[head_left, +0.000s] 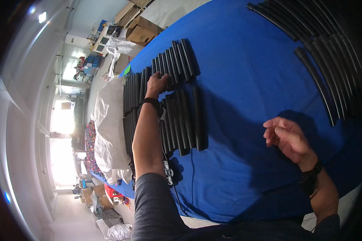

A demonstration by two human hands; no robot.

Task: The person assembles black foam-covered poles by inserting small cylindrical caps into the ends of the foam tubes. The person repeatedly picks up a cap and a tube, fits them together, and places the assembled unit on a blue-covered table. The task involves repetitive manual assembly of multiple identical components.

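My left hand (pixel 157 85) reaches over the rows of black tubes, fingers bent and closed at the lower end of one black tube (pixel 162 64) in the far row. Fingertips are partly hidden behind the knuckles. Beside that hand, more tubes lie side by side in a near row (pixel 182 120), with a single tube (pixel 197 118) at its right end. Over the blue cloth (pixel 237 92), my right hand (pixel 287 138) hovers palm turned up, fingers loosely curled and apart, holding nothing. Each wrist wears a black band.
Long black tubes (pixel 326 68) lie in bundles at the far right. White plastic sheeting (pixel 110 128) borders the left rows. A thin cable and several small round silver-and-black pieces (pixel 168 172) sit by my left forearm. Cardboard boxes (pixel 142 31) stand beyond the table.
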